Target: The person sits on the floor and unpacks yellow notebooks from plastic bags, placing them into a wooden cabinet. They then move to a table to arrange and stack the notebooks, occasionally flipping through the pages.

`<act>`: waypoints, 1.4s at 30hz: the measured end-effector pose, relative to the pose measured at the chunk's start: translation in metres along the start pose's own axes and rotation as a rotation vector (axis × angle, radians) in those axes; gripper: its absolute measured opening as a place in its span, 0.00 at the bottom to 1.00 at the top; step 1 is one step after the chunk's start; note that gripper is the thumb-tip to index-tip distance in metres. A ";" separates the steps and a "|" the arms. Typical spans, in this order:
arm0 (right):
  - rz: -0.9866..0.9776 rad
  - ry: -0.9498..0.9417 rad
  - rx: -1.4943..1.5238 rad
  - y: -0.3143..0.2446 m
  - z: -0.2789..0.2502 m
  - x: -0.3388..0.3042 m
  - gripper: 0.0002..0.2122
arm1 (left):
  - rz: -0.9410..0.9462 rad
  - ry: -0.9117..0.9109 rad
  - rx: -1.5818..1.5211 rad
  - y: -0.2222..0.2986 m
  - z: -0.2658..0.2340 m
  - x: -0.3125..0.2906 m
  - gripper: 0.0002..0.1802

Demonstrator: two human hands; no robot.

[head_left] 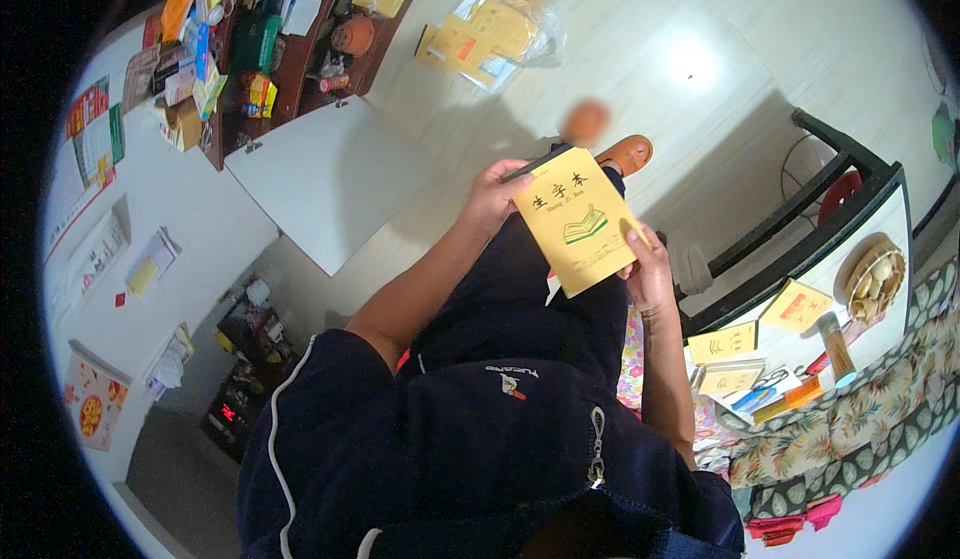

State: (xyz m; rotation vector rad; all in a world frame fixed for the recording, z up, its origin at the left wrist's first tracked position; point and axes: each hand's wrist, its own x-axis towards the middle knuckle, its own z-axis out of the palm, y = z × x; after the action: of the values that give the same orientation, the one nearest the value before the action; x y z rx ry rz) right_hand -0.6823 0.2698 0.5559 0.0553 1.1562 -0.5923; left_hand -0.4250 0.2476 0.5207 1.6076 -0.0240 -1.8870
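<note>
Fingers of the left hand and right hand are gripping a yellow notebook at opposite sides, above the dark-trousered legs. Further notebooks are lying on the white worktop at right, near a wicker basket.

navy top, white piping, zip, orange slippers

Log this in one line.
left hand: grips yellow notebook, upper left | right hand: grips notebook, lower right | notebook: closed | table: woven basket
</note>
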 end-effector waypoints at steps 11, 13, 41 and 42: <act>0.027 0.084 -0.404 -0.032 -0.023 -0.012 0.17 | 0.027 0.076 -0.079 -0.063 0.027 -0.009 0.16; 0.009 0.111 -0.552 -0.031 -0.019 -0.014 0.16 | -0.037 0.124 -0.033 -0.069 0.027 -0.017 0.18; 0.302 -0.214 -0.799 0.074 0.293 0.171 0.15 | -0.117 -0.090 -0.178 0.064 -0.304 0.037 0.19; 0.300 -0.211 -0.811 0.076 0.299 0.177 0.15 | -0.117 -0.074 -0.168 0.060 -0.310 0.043 0.21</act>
State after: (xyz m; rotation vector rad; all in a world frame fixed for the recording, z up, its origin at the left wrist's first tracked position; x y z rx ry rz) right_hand -0.3477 0.1607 0.5079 -0.5086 1.0825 0.1603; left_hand -0.1239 0.2994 0.4310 1.4534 0.1955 -1.9801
